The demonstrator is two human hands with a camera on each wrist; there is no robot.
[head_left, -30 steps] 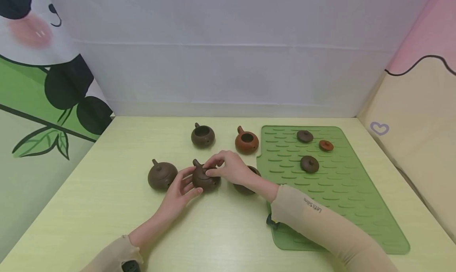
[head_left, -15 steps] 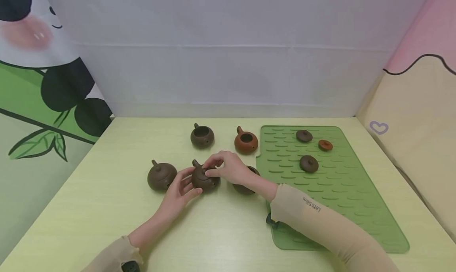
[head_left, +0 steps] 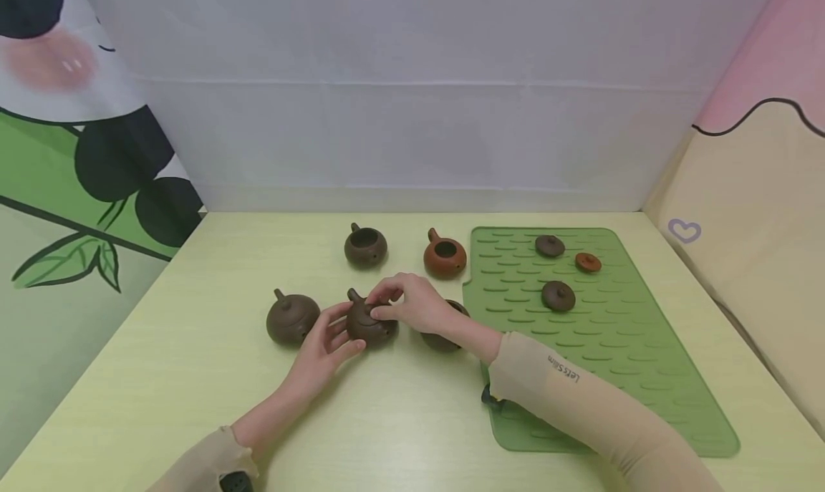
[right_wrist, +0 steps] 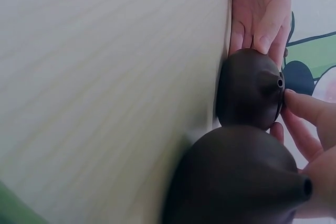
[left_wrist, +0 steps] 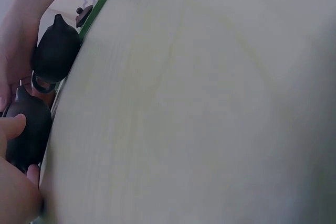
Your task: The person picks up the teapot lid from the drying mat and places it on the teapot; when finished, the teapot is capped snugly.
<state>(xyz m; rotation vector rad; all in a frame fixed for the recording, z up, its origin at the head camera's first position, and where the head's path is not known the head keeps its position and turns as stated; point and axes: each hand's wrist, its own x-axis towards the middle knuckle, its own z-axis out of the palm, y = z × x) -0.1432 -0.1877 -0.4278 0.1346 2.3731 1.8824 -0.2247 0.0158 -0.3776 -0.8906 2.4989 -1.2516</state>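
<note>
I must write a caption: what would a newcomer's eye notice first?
Probably the left hand holding a dark teapot and the right hand pinching its lid, near the centre. Next, the green mat at the right, bearing three loose lids. Farther back, one reddish teapot stands lidless.

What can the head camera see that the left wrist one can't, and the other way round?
Only head: the lidded far-left teapot and the painted leaves.

Only left wrist: the ring-shaped handle of the neighbour teapot beside the held teapot; in the head view the right hand hides it.

Both: the left hand, right hand, held teapot and green mat.
</note>
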